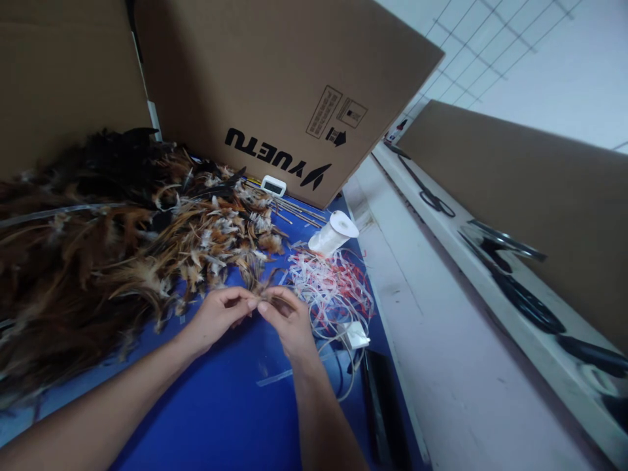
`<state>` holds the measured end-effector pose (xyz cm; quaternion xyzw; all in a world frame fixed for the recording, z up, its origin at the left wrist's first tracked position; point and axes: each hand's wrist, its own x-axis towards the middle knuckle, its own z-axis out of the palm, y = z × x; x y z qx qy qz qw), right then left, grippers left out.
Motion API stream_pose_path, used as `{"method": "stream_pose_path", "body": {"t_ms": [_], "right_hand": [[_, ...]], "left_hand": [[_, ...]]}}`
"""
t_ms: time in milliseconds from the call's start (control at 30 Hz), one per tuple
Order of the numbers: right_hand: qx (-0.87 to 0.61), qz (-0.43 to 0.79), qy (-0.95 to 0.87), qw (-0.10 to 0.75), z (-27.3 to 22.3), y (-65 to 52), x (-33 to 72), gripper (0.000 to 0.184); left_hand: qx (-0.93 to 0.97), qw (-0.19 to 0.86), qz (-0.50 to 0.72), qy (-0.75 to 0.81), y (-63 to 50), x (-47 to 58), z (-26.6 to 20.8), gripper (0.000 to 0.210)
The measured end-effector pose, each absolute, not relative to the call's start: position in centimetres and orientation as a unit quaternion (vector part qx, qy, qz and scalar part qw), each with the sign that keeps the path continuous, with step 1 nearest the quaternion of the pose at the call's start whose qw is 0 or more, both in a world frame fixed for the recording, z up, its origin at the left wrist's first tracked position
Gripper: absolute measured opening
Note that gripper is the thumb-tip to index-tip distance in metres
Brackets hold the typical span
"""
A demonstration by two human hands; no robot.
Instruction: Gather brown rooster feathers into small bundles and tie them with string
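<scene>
My left hand (220,314) and my right hand (290,320) meet above the blue tabletop (216,405). Thumb and fingers of each are pinched together on a small brownish feather (262,285), whose wispy tips stick up past the fingertips. Its lower end is hidden by my fingers. A large heap of brown, orange, black and white feathers (161,255) spreads from the left edge to just beyond my left hand. Close to my right hand lies a tangle of white and red plastic strips (331,281).
A white spool (334,233) stands behind the strips, near thin sticks (299,210) and a small white digital display (273,186). A white charger (356,335) with cable lies at right. Cardboard boxes (275,78) rise behind. Scissors (436,203) and black-handled tools (527,301) rest on the ledge.
</scene>
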<state>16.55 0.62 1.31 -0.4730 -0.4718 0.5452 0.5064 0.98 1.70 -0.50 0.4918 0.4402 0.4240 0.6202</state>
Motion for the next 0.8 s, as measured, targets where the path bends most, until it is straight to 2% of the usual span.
{"method": "stream_pose_path", "body": {"t_ms": [167,400,800], "right_hand": [[-0.473,0.496,-0.495,0.534,1.15,0.81,16.25,0.010],[-0.468,0.487,-0.509,0.534,1.07,0.89,16.35,0.009],[-0.468,0.495,-0.520,0.515,1.40,0.92,16.46,0.011]], "left_hand": [[0.516,0.601,0.407,0.455,1.58,1.04,-0.62,0.032],[0.527,0.597,0.404,0.451,1.56,1.05,-0.74,0.030],[0.396,0.741,0.363,0.403,1.57,1.05,0.18,0.030]]}}
